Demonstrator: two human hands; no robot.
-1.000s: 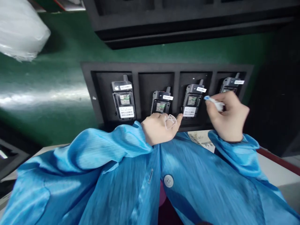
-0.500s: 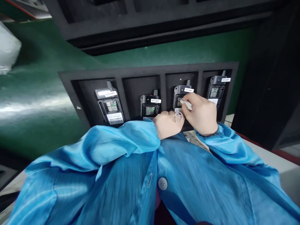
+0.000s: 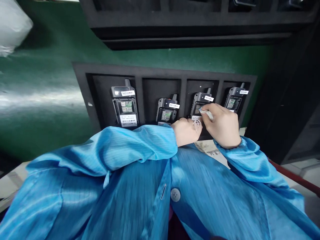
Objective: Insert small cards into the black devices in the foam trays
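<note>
My right hand [image 3: 221, 125] pinches a crumpled white wipe [image 3: 207, 114] over the open back of a black two-way radio [image 3: 199, 98], the third from the left in a black foam tray [image 3: 107, 68]. At that radio's lower end, my left hand [image 3: 187, 131] is closed, its fingers curled; what they grip is hidden. A thin pale looped strand [image 3: 197, 124] lies across its fingers. Other radios lie in the tray: one at left [image 3: 125, 105], another [image 3: 168, 110] beside my left hand, and one at far right [image 3: 235, 97]. All show open backs with green contact areas and white labels.
The tray rests on a green tabletop [image 3: 55, 70]. Behind it is a larger black compartmented tray [image 3: 175, 21] with dark items at its right. A white plastic bag [image 3: 13, 26] lies at the far left. Patterned paper [image 3: 210, 146] shows near my waist.
The view has shifted, so the tray and radios sit further right in the picture. My right hand keeps its pinch on the wipe at the third radio; my left stays beside it.
</note>
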